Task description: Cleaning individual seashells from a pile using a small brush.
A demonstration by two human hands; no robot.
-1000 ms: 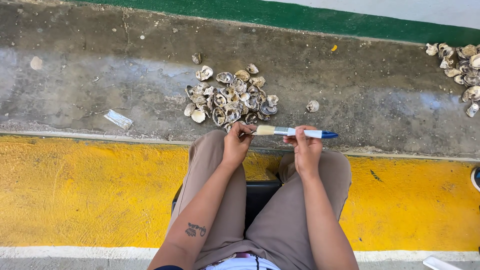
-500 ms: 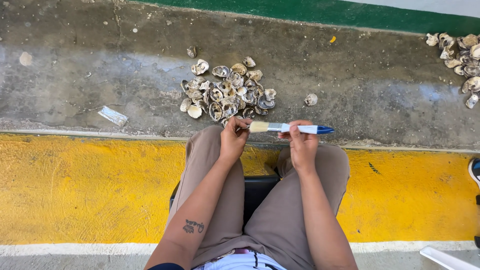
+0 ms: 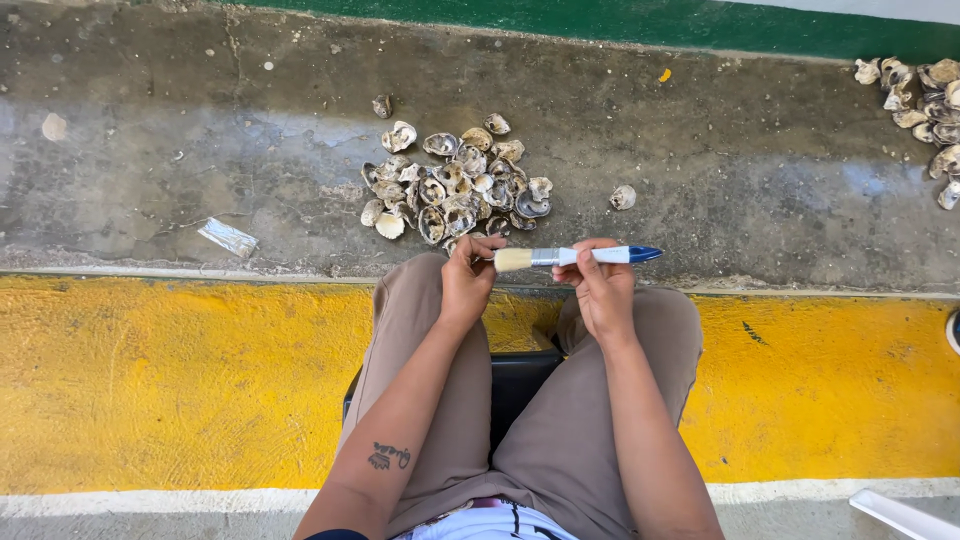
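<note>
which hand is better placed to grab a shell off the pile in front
Probably the left hand: it only touches the bristle end of the paintbrush and sits nearest the shell pile. The right hand grips the brush handle, so it's occupied.

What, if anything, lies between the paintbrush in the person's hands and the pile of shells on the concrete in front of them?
Nothing visible does. The right hand grips the paintbrush by its handle, and the left hand pinches at its bristle end. The pile of shells sits just beyond on bare concrete, with only open air between.
</note>
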